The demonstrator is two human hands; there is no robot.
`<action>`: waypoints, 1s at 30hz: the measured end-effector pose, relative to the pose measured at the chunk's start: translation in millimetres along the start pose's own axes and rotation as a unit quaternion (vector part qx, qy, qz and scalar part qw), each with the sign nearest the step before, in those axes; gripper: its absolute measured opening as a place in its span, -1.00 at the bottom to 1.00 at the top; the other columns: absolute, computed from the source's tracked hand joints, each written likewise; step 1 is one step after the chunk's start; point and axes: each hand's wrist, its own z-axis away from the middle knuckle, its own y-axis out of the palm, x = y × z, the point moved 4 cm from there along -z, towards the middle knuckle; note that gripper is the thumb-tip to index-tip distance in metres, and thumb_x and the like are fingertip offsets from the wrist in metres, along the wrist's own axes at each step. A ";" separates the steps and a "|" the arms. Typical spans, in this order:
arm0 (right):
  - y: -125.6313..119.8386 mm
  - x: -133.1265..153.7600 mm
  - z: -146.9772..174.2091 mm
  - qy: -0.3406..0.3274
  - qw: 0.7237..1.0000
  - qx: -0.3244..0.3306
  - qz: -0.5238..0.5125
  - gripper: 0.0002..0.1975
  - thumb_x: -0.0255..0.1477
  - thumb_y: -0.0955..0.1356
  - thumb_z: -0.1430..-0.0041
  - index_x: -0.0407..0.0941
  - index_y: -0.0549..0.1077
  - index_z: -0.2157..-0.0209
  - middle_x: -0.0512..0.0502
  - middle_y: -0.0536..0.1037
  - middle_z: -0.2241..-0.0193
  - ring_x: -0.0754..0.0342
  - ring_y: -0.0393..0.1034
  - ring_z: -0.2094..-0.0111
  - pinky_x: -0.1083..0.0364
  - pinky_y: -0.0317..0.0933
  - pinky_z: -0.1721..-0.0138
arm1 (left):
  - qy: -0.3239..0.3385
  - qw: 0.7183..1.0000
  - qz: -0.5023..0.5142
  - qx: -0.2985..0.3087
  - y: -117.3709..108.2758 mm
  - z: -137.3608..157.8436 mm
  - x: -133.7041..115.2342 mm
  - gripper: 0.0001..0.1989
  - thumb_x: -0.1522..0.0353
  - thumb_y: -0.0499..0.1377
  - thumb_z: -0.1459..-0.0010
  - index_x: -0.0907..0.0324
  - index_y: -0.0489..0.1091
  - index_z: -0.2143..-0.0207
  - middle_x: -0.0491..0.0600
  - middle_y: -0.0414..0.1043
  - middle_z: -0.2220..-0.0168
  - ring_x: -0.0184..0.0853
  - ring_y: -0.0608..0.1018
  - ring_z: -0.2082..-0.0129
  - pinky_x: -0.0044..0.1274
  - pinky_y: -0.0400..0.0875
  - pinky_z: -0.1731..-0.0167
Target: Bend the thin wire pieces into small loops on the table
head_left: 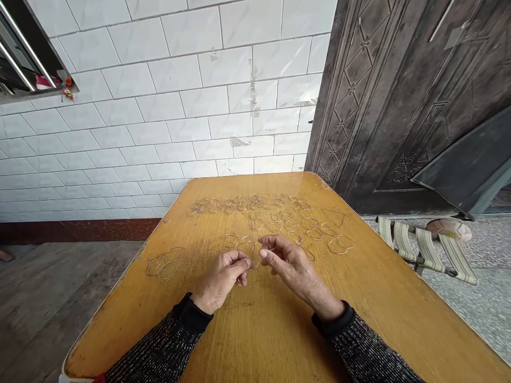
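My left hand [229, 274] is closed in a pinch, thumb against forefinger, on a thin wire loop [246, 237]. Part of the loop stands up above the fingertips, and the pinched part is hidden. To its right, my right hand [293, 266] is held with thumb and forefinger apart, close to the loop's right side. No wire shows clearly between those right fingers. Behind both hands, several thin wire loops [275, 221] lie on the wooden table [255, 330], some twisted into figure-eight shapes. Left of my left hand lies another tangle of wire [166, 268].
A white tiled wall [191, 106] rises behind the table. On the right are a dark carved door [383, 106], a stool with striped straps [429, 250] and a ball [449, 229] on the floor. A barred window [24, 48] is at upper left.
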 end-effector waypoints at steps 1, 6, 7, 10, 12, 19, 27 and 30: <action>-2.9 3.9 0.2 -0.028 0.999 -0.021 0.032 -0.70 -0.27 0.28 -0.08 -0.14 0.35 0.19 -0.07 0.43 0.41 0.14 0.32 0.43 0.16 0.20 0.44 | 0.002 1.000 -0.015 0.008 2.0 0.5 -0.1 -0.79 0.27 0.12 0.02 0.22 0.29 0.59 -0.18 0.20 0.72 -0.48 0.28 0.68 -0.60 0.16 0.61; -0.7 12.2 2.5 -0.104 0.981 -0.027 0.162 -0.76 -0.33 0.22 -0.16 -0.13 0.40 0.48 -0.05 0.44 0.52 0.13 0.31 0.45 0.16 0.15 0.41 | 0.014 0.995 -0.092 0.045 10.5 2.4 0.9 -0.85 0.33 0.09 0.02 0.20 0.27 0.58 -0.20 0.20 0.71 -0.49 0.27 0.70 -0.60 0.18 0.62; -0.1 12.3 2.6 -0.108 0.977 -0.026 0.180 -0.72 -0.34 0.20 -0.18 -0.13 0.38 0.54 -0.04 0.42 0.56 0.14 0.29 0.48 0.16 0.12 0.44 | 0.016 0.993 -0.109 0.052 11.9 2.8 0.9 -0.87 0.35 0.08 0.02 0.20 0.27 0.57 -0.20 0.20 0.70 -0.49 0.27 0.70 -0.61 0.18 0.62; -0.8 12.2 2.5 -0.118 0.966 -0.034 0.227 -0.67 -0.35 0.19 -0.18 -0.13 0.32 0.62 -0.01 0.36 0.63 0.17 0.21 0.56 0.17 0.05 0.50 | 0.009 0.989 -0.134 0.069 14.3 3.8 1.3 -0.89 0.36 0.07 0.03 0.21 0.27 0.56 -0.20 0.19 0.67 -0.49 0.28 0.69 -0.61 0.19 0.63; -1.8 12.4 2.5 -0.123 0.960 -0.032 0.249 -0.68 -0.36 0.19 -0.17 -0.13 0.33 0.62 -0.01 0.35 0.63 0.18 0.18 0.58 0.17 0.02 0.52 | 0.002 0.989 -0.130 0.076 14.5 4.4 1.7 -0.89 0.37 0.09 0.05 0.21 0.26 0.57 -0.21 0.18 0.67 -0.50 0.28 0.69 -0.62 0.20 0.64; -2.8 17.3 3.4 -0.131 0.957 -0.026 0.256 -0.69 -0.41 0.21 -0.15 -0.13 0.27 0.65 0.02 0.29 0.66 0.20 0.13 0.60 0.19 -0.02 0.53 | -0.004 0.992 -0.086 0.091 11.8 7.5 -1.2 -0.85 0.32 0.10 0.01 0.21 0.29 0.55 -0.19 0.20 0.69 -0.48 0.28 0.68 -0.60 0.21 0.61; -0.6 6.9 -0.3 -0.003 0.998 0.001 0.057 -0.77 -0.29 0.23 -0.11 -0.15 0.36 0.45 0.05 0.30 0.64 0.22 0.15 0.65 0.21 0.03 0.62 | 0.033 0.990 -0.114 0.079 9.2 8.0 -7.4 -0.83 0.32 0.08 0.01 0.20 0.26 0.60 -0.20 0.14 0.70 -0.48 0.24 0.69 -0.60 0.13 0.62; 0.4 0.9 -2.1 0.050 0.998 0.019 -0.036 -0.73 -0.21 0.26 -0.07 -0.16 0.35 0.42 0.09 0.29 0.66 0.25 0.14 0.70 0.22 0.04 0.66 | 0.040 0.988 -0.121 0.088 10.6 8.6 -8.2 -0.82 0.31 0.09 0.01 0.20 0.25 0.60 -0.20 0.13 0.68 -0.49 0.24 0.68 -0.60 0.11 0.62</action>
